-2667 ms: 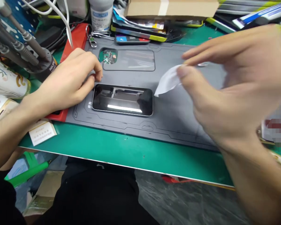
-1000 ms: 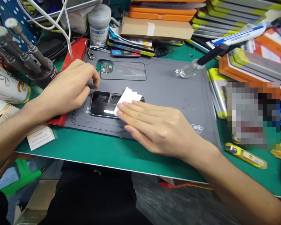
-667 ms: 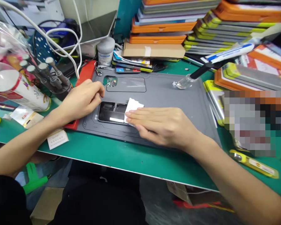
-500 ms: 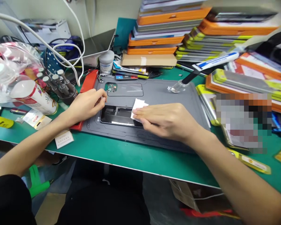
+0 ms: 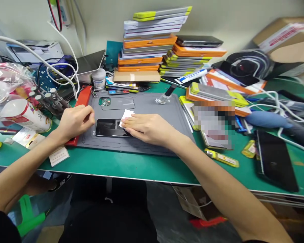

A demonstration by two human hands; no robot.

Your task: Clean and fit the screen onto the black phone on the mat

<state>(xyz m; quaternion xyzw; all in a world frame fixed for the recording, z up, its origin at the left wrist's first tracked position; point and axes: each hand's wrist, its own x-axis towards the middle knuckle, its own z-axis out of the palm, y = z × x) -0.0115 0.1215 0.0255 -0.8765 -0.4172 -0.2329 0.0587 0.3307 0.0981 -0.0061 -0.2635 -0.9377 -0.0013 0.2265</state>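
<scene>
A black smartphone (image 5: 105,128) lies screen up on the grey work mat (image 5: 147,101). Over its right part, my right hand (image 5: 150,126) presses a folded white wipe (image 5: 127,115) against the glass, fingers together and stretched on top of it. That hand hides the phone's right end. My left hand (image 5: 77,122) is curled into a fist just off the phone's left end, and nothing shows in it. A clear phone case (image 5: 121,103) rests behind the phone. Farther right on the mat stands a small glass bottle (image 5: 164,98) with a black cap.
Stacked orange and yellow-grey boxes (image 5: 147,42) rise behind the mat. On the left are a red-and-white can (image 5: 27,114), grey screwdrivers (image 5: 50,99) and a white cable (image 5: 35,47). A dark tablet-like device (image 5: 276,162) and a yellow cutter (image 5: 223,158) lie right.
The view has swung to the right, showing more of that side of the bench. My left hand has drawn back leftward from the phone's edge. The wipe stays under my right hand.
</scene>
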